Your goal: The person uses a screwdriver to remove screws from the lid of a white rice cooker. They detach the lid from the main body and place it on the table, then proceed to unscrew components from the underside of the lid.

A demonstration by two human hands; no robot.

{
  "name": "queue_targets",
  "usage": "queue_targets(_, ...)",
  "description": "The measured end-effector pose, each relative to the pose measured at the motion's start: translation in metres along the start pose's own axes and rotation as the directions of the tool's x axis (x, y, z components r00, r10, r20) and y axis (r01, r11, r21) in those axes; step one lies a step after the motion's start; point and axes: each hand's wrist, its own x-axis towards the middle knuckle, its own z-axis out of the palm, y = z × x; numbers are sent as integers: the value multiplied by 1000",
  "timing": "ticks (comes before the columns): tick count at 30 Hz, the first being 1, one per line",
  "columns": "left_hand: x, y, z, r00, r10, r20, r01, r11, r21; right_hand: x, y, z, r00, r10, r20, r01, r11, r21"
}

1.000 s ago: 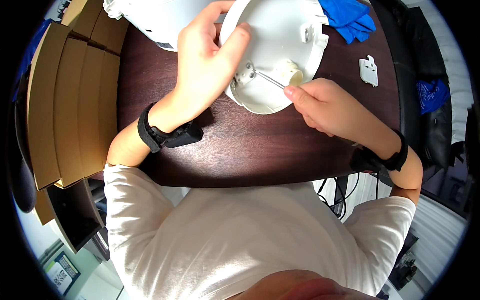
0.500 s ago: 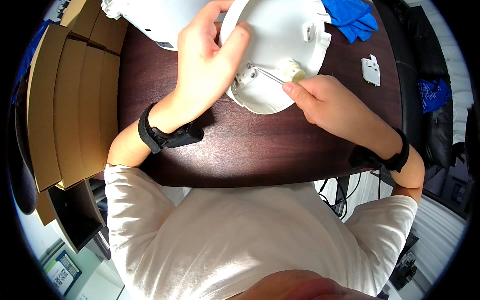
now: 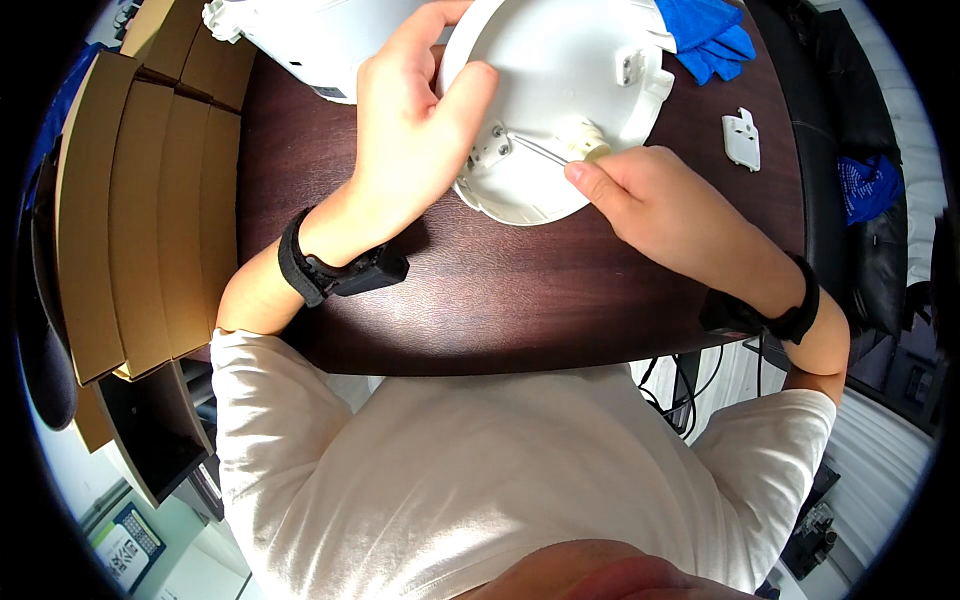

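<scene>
Tilted up in front of me is a round white plastic cover (image 3: 545, 75) with a raised rim and a cream-coloured stub inside. My left hand (image 3: 425, 120) grips its left edge, thumb on the inner face. Between the closed fingers of my right hand (image 3: 650, 200) is a screwdriver; only its thin metal shaft (image 3: 540, 149) shows, the handle being hidden in my palm. The shaft points left, its tip beside the small screws (image 3: 500, 140) near the cover's lower left. Whether the tip touches a screw I cannot tell.
A larger white plastic housing (image 3: 310, 45) stands behind my left hand. At the back right of the dark table (image 3: 480, 300) lie a blue cloth (image 3: 715, 45) and a small white plastic piece (image 3: 742, 140). Cardboard boxes (image 3: 150, 220) line the left side.
The cover has turned slightly, its right side shifting a little to the right. The screwdriver tip has moved slightly away from the upper screw. Both hands keep their hold.
</scene>
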Motion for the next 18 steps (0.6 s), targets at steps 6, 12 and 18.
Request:
queue_targets(6, -1, 1, 0, 1000, -19, -3, 19, 999, 37, -2, -2, 1, 996, -72, -56, 65, 992, -110)
queue_targets(12, 0, 2, 0, 1000, -29, 3, 29, 999, 41, -3, 0, 6, 990, -91, -106, 83, 993, -81)
queue_targets(18, -4, -7, 5, 999, -13, -32, 12, 1000, -29, -1, 2, 6, 986, -129, -106, 106, 973, -205)
